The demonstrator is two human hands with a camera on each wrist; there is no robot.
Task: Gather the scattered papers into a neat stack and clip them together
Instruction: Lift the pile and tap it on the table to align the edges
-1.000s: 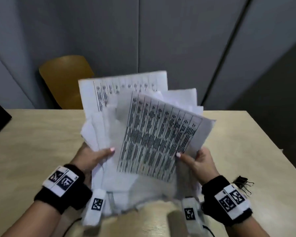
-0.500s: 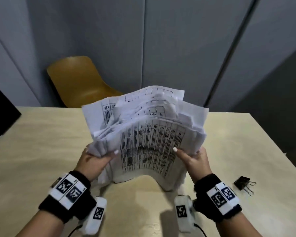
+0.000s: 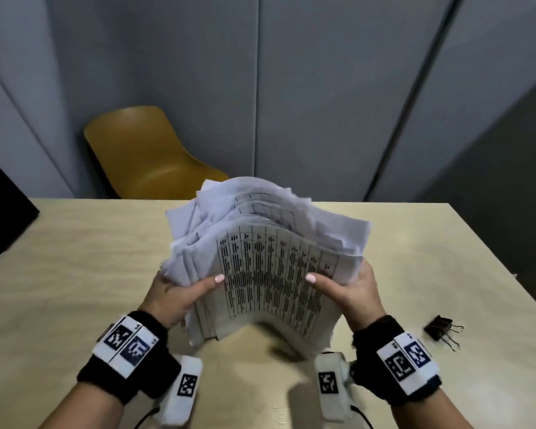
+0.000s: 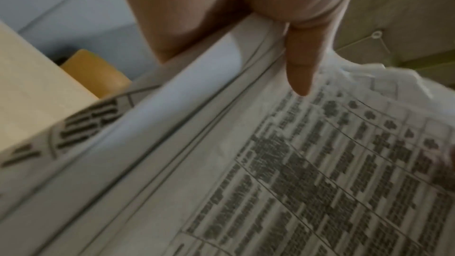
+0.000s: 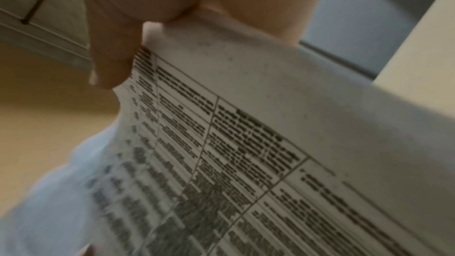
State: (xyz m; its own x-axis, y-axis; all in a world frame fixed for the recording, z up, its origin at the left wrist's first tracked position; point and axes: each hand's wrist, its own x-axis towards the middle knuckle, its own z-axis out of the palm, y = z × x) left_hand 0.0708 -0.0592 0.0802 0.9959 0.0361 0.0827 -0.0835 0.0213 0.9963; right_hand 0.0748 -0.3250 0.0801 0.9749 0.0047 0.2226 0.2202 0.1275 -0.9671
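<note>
A thick bundle of white papers (image 3: 270,267) printed with black tables stands on its lower edge on the beige table (image 3: 75,258), bowed and uneven at the top. My left hand (image 3: 180,292) grips its left side, thumb on the front sheet. My right hand (image 3: 350,289) grips the right side the same way. The left wrist view shows my left thumb (image 4: 300,61) lying on the papers (image 4: 295,163). In the right wrist view my right thumb (image 5: 110,61) pinches the papers (image 5: 246,143). A black binder clip (image 3: 441,328) lies on the table right of my right wrist.
A mustard-yellow chair (image 3: 149,156) stands behind the table's far edge. Grey wall panels (image 3: 322,88) rise beyond it. A dark object (image 3: 0,209) sits at the table's far left corner. The table's right edge (image 3: 502,267) runs close to the clip.
The bundle has come down from the air onto the table and tilted away from me. Its sheets have drawn closer together between both hands.
</note>
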